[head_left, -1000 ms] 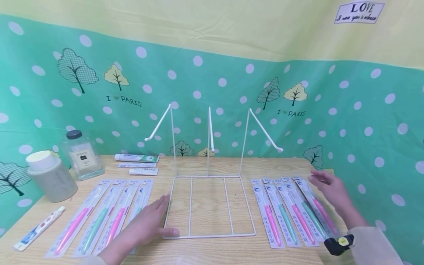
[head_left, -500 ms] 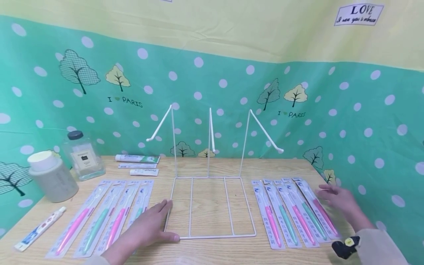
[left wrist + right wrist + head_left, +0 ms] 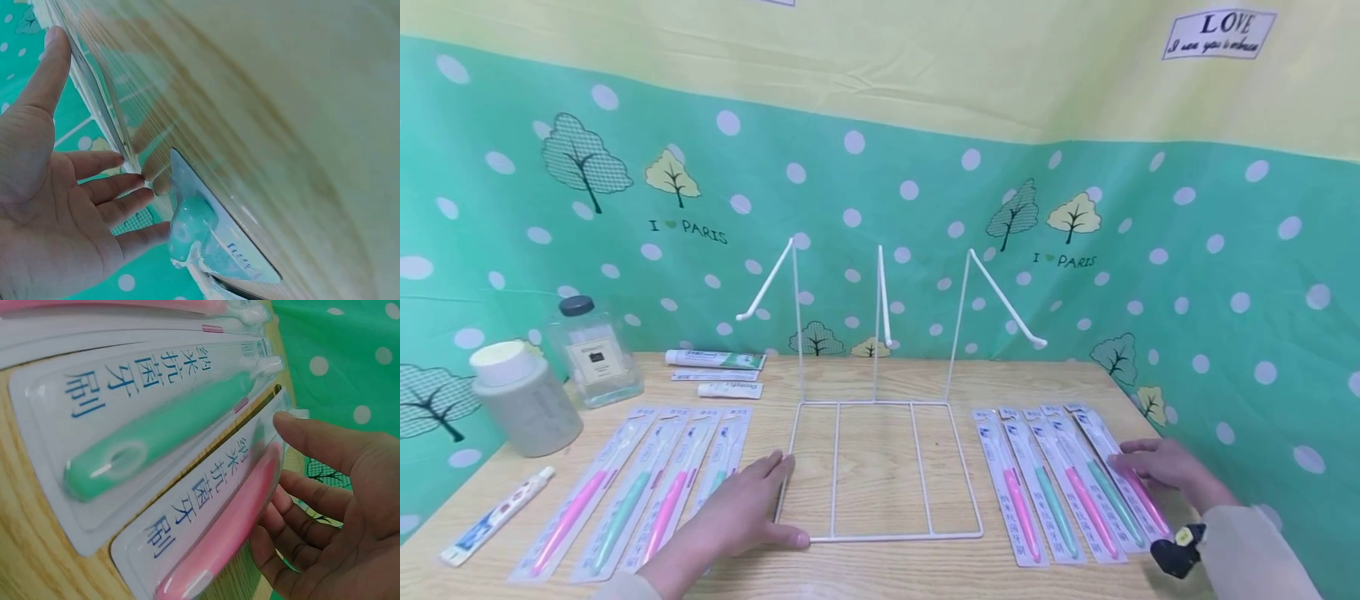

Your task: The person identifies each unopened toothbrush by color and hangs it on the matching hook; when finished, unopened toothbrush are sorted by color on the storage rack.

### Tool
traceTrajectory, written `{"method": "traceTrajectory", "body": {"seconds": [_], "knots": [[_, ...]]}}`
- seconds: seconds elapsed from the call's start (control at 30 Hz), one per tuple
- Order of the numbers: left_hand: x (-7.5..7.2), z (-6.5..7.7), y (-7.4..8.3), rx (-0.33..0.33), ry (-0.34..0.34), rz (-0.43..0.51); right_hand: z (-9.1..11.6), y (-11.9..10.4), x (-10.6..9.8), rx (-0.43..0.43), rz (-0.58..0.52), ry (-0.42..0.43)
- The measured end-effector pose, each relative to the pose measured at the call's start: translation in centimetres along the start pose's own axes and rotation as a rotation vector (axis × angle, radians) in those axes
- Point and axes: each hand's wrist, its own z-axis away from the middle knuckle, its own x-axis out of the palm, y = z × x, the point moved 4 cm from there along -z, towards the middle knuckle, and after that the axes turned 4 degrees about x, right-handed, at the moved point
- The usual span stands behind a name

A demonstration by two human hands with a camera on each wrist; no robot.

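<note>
My left hand (image 3: 741, 508) rests at the left side of a white wire rack (image 3: 880, 537), fingers extended along the frame and thumb at its front corner. In the left wrist view the fingers (image 3: 119, 187) are spread, with a packaged green toothbrush (image 3: 194, 225) beside the little finger. My right hand (image 3: 1161, 467) is at the rightmost packaged pink toothbrush (image 3: 1146, 504), which lies on the table. In the right wrist view the thumb (image 3: 312, 437) reaches over that package's edge, while loosely bent fingers lie along its side. A packaged green toothbrush (image 3: 162, 437) lies beside it.
Several packaged toothbrushes (image 3: 576, 521) lie in a row on the left. Behind stand a grey bottle (image 3: 527, 412) and a clear bottle (image 3: 598, 362). Toothpaste tubes (image 3: 715, 359) lie at the back, another tube (image 3: 497, 517) at front left. Three rack arms (image 3: 1007, 296) project forward.
My right hand first drew slightly right, away from the rightmost toothbrush package, then came down and left onto its edge. The left hand stays by the rack, its fingers shifted slightly.
</note>
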Motion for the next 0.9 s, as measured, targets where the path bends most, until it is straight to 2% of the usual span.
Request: {"method": "traceTrajectory", "body": {"seconds": [0.23, 0.5, 0.67, 0.9], "knots": [[0.03, -0.20, -0.07, -0.006, -0.004, -0.018, -0.26, 0.00, 0.24, -0.013, -0.005, 0.019], [-0.12, -0.40, -0.13, 0.002, -0.024, 0.004, -0.60, -0.13, 0.16, -0.013, 0.010, 0.020], [-0.23, -0.54, -0.33, 0.026, -0.050, 0.008, -0.61, -0.32, 0.08, -0.031, -0.014, 0.013], [-0.30, -0.66, -0.52, 0.021, -0.084, 0.021, -0.75, -0.12, 0.09, -0.054, -0.114, 0.015]]}}
